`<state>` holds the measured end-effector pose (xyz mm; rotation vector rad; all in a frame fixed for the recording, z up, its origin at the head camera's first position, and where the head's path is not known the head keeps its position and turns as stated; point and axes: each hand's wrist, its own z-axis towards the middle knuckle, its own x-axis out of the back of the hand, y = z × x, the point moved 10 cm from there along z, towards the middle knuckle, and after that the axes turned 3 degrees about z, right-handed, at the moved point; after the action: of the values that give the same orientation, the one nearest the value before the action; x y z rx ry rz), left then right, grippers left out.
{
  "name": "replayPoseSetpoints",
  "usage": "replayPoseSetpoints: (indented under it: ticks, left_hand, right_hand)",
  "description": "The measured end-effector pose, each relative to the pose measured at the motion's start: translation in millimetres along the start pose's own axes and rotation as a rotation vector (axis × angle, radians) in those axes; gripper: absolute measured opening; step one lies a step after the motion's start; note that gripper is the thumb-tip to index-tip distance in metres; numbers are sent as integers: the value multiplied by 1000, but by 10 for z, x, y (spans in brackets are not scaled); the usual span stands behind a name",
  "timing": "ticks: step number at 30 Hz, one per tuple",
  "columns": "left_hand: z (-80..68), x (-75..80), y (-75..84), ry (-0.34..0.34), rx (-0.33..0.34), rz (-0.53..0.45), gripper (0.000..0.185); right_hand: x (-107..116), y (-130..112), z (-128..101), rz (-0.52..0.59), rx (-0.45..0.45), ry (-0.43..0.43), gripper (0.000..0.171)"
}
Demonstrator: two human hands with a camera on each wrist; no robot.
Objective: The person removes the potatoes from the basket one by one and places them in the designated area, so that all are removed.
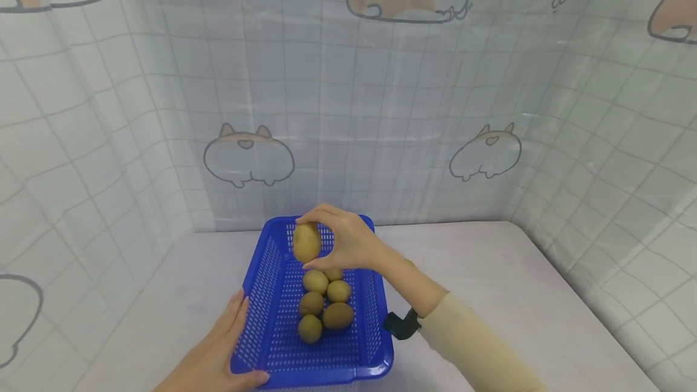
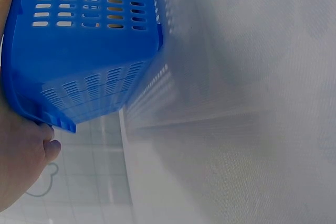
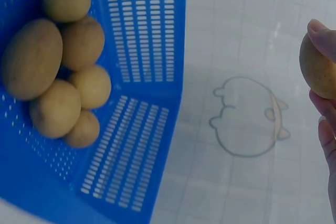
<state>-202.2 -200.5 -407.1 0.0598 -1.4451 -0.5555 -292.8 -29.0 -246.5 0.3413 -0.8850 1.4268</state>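
Observation:
A blue plastic basket (image 1: 274,295) with slotted walls stands on the white surface, several potatoes (image 1: 311,304) bunched on its floor. My right hand (image 1: 348,238) pinches one more potato (image 1: 307,242) between thumb and fingers, raised above the far part of the basket. The right wrist view shows this held potato (image 3: 317,69) at the right edge, apart from the bunched ones. My left hand (image 1: 220,343) grips the basket's near left corner, fingers along the left rim and thumb over the near rim. From the left wrist, that hand (image 2: 23,153) appears against the rim's outside.
Behind the basket hangs a pale grid-patterned curtain (image 1: 370,95) with cartoon dogs, also along both sides. The white tabletop (image 1: 463,271) spreads to either side of the basket. A black piece (image 1: 402,324) shows beside my right forearm.

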Motion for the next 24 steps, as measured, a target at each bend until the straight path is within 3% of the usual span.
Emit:
replayPoseSetpoints:
  ticks: [9, 14, 24]
  left_hand:
    - [23, -31, -24, -26, 2, -35, 123]
    - [13, -11, -9, 11, -29, -25, 124]
    - [9, -10, 2, 35, -49, -9, 125]
  right_hand:
    - [221, 128, -171, 32, -27, 10, 70]
    - [330, 172, -247, 50, -47, 15, 69]
    - [541, 267, -410, -50, -119, 24, 71]
